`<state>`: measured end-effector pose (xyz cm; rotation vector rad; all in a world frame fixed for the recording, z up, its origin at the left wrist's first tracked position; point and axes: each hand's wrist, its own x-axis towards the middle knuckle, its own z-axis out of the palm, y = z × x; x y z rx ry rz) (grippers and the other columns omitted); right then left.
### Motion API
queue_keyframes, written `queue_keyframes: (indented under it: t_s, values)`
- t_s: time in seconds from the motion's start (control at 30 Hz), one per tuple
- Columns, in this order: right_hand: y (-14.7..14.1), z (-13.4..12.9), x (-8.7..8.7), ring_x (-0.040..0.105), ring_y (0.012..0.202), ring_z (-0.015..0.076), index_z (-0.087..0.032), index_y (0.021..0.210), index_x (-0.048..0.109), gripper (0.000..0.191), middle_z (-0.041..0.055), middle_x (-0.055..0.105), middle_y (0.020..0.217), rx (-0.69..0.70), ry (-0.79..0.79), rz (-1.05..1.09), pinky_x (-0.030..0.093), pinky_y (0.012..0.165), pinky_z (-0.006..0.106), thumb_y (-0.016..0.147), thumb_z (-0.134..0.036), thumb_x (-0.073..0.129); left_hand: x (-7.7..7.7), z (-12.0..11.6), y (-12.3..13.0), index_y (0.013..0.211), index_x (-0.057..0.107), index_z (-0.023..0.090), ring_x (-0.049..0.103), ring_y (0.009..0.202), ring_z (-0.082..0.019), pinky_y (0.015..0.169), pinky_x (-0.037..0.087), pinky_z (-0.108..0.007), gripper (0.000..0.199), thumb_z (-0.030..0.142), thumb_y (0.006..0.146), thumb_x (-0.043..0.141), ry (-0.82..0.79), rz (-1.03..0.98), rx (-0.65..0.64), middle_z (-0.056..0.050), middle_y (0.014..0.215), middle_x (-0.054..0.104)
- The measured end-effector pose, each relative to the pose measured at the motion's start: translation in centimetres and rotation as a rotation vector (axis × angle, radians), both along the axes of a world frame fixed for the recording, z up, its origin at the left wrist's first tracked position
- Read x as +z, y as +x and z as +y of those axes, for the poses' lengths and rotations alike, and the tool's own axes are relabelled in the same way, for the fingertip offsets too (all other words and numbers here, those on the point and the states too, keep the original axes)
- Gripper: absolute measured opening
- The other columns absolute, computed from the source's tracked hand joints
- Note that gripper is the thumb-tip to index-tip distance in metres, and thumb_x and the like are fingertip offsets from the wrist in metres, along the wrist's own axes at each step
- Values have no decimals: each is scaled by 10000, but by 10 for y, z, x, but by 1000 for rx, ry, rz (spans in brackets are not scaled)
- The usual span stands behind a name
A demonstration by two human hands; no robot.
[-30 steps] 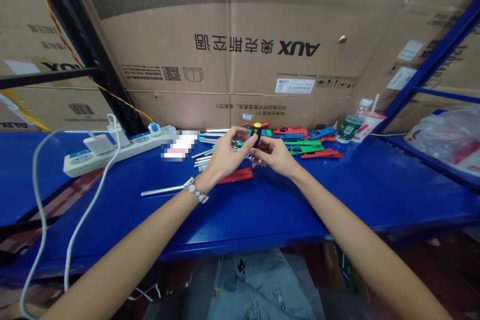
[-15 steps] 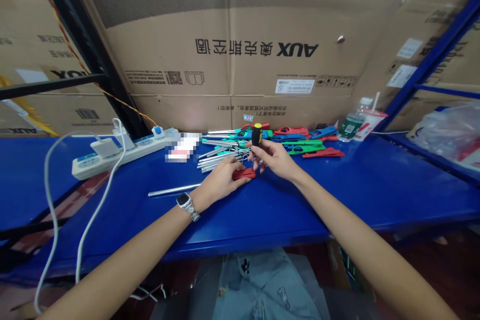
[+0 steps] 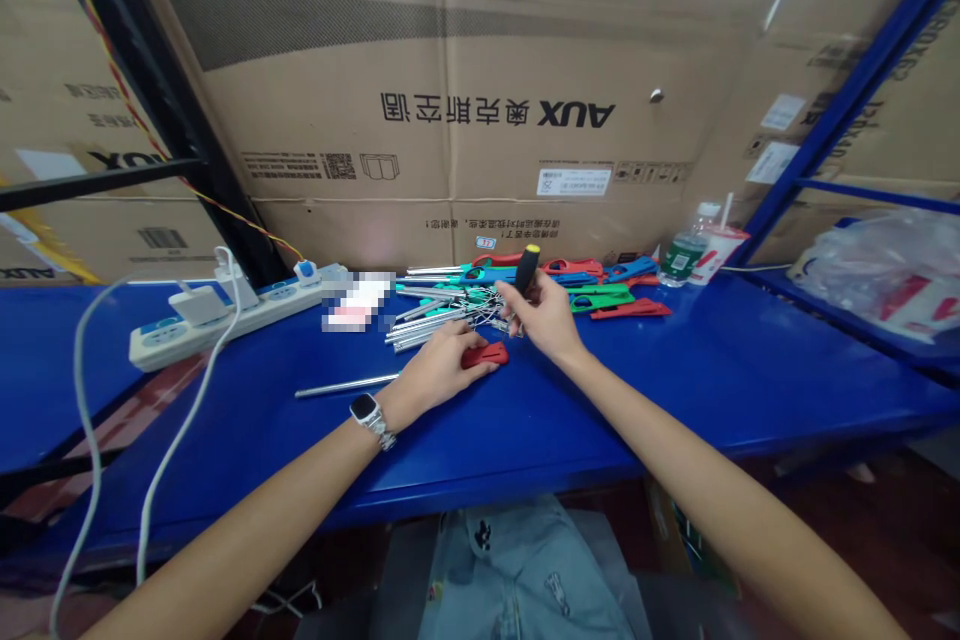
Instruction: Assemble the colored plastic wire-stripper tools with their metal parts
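Observation:
My left hand (image 3: 436,368), a watch on its wrist, is closed around a long-nosed lighter with a red handle (image 3: 486,356). Its metal tube (image 3: 345,386) sticks out leftwards along the blue table. My right hand (image 3: 546,320) grips a screwdriver by its black handle (image 3: 527,270) with a yellow end, tilted with the end up. The screwdriver's tip is hidden by the fingers. Just behind both hands lies a heap of metal tubes (image 3: 424,325) with teal parts and thin wires. Blue, green (image 3: 602,296) and red lighter handles (image 3: 628,310) lie to its right.
A white power strip (image 3: 247,312) with plugs and cables lies at the left. A water bottle (image 3: 681,255) and a red-and-white cup (image 3: 718,255) stand at the back right. A large cardboard sheet (image 3: 420,50) closes off the back; a plastic bag (image 3: 885,265) sits far right.
The screwdriver has gone from upright to tilted, its top leaning right, and my right hand has lifted slightly away from the red handle. My left hand keeps its hold. The view has shifted slightly.

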<state>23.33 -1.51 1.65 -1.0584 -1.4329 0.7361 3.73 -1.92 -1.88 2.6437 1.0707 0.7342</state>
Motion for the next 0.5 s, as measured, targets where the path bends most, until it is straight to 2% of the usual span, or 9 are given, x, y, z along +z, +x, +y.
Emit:
queue_keyframes:
  t_s: [0.1, 0.2, 0.33, 0.4, 0.5]
  values:
    - [24, -5, 8, 565, 409, 171, -244, 833, 516, 506, -10, 636, 584, -115, -20, -64, 416, 423, 290, 812, -731, 652, 5, -5, 4, 1070, 710, 190, 621, 937, -280, 847, 518, -437, 325, 488, 957, 645, 50, 42, -24, -94, 1002, 651]
    - [50, -17, 7, 584, 442, 201, -245, 646, 466, 507, 16, 577, 490, -243, -183, -409, 398, 462, 302, 905, -671, 557, 13, -10, 0, 1157, 684, 200, 615, 1039, -317, 934, 492, -488, 421, 542, 911, 688, 91, 81, -14, -112, 1117, 656]
    - [67, -29, -1, 727, 790, 319, -226, 551, 512, 497, 117, 692, 673, -407, -402, -933, 483, 645, 361, 930, -544, 556, 21, -13, -16, 1193, 659, 195, 596, 1106, -333, 969, 474, -504, 442, 554, 937, 641, 114, 202, -21, -124, 1173, 639]
    - [67, -29, -5, 737, 910, 365, -210, 621, 605, 463, 170, 736, 804, -432, -450, -1056, 508, 720, 407, 957, -513, 502, 21, -13, -22, 1165, 655, 184, 597, 1086, -319, 960, 475, -490, 362, 489, 979, 597, 99, 255, -39, -118, 1147, 642]
    - [65, -25, -6, 732, 982, 400, -168, 783, 703, 458, 234, 750, 946, -432, -454, -1140, 517, 770, 448, 980, -499, 454, 19, -12, -24, 1124, 647, 181, 601, 1048, -296, 933, 483, -461, 248, 383, 1016, 550, 80, 272, -89, -107, 1116, 651]
